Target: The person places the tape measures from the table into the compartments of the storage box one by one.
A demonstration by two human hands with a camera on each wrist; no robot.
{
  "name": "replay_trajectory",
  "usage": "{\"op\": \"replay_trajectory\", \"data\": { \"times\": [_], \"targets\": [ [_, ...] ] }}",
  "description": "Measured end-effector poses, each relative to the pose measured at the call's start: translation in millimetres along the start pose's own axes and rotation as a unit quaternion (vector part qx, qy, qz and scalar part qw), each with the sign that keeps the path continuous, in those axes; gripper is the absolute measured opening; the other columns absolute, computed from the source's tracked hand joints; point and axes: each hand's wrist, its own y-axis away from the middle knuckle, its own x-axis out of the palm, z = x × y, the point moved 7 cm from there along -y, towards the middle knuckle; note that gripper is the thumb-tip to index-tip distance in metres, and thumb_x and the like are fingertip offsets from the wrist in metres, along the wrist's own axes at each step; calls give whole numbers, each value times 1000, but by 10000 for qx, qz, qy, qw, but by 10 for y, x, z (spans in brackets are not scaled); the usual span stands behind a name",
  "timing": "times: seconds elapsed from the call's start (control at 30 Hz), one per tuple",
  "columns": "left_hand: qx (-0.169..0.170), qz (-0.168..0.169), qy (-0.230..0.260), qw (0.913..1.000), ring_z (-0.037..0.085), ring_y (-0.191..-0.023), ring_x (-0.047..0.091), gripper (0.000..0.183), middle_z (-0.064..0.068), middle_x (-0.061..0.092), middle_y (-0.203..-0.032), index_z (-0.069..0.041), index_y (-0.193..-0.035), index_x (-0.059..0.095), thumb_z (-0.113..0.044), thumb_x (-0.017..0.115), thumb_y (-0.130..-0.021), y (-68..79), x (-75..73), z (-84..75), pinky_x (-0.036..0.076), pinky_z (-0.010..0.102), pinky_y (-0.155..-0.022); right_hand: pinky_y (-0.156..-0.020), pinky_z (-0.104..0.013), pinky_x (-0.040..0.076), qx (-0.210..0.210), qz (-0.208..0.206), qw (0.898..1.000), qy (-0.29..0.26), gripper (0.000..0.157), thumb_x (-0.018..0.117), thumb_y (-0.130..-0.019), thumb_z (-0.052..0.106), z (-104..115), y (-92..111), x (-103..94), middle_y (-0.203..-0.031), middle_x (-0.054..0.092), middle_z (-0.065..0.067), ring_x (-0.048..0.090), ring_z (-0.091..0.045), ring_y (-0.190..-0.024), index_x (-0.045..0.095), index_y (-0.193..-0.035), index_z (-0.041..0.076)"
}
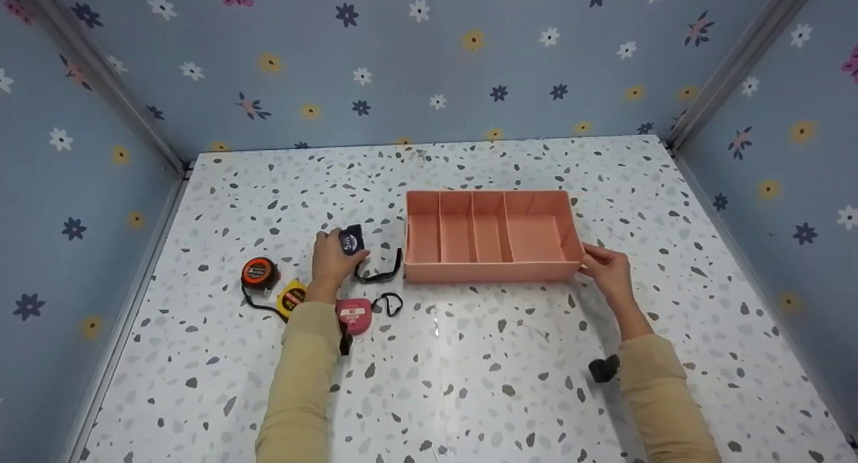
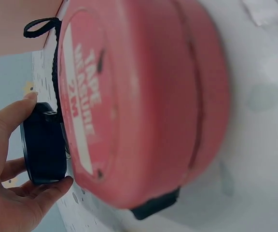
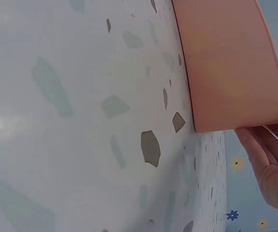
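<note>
Left of the pink tray we've got the left hand, thumb and fingers clamped on the navy tape measure, probably across its sides for a solid grip. At the tray's near right corner, the right hand pinches the edge, we'd guess to steady it. The red tape, yellow tape and orange tape lie left of it too, pretty handy.

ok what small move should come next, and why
Probably lift the dark blue tape measure, gripped in the left hand, toward the pink rectangular plastic tray: its open compartments lie just to the right, and the right hand holds the tray's right end.
</note>
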Motion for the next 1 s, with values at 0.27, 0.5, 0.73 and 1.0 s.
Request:
{"op": "replay_trajectory", "data": {
  "times": [0.27, 0.5, 0.73, 1.0],
  "targets": [
    [46, -29, 48, 10000, 37, -105, 42, 72, 29, 39, -116, 9, -127, 39, -32, 69, -75, 23, -17, -23, 36, 45, -90, -69, -26, 51, -61, -38, 10000, 35, 33, 54, -85, 3, 7, 0, 71, -113, 54, -24, 59, -26, -94, 53, -116, -8],
    [15, -57, 60, 10000, 37, -104, 43, 72, 29, 40, -115, 9, -126, 40, -32, 70, -75, 22, -24, -24, 36, 44, -90, -72, -27, 50, 40, 12, 10000, 23, 34, 54, -85, 4, 13, 19, 112, -115, 54, -23, 57, -29, -98, 53, -118, -7],
    [62, -86, 98, 9999, 36, -103, 43, 72, 28, 40, -114, 10, -125, 40, -32, 70, -74, 18, -28, -29, 37, 44, -89, -72, -28, 50, 31, 130, 9999, 15, 34, 53, -86, 4, 22, 12, 155, -116, 53, -23, 56, -31, -100, 52, -118, -7],
    [50, -25, 145, 9999, 36, -104, 43, 73, 29, 39, -116, 9, -127, 39, -32, 69, -75, 23, -22, -28, 36, 45, -90, -72, -28, 50, -40, 144, 9999, -27, 34, 54, -86, 5, 44, 24, 205, -115, 54, -22, 57, -29, -97, 53, -118, -6]
  ]
}}
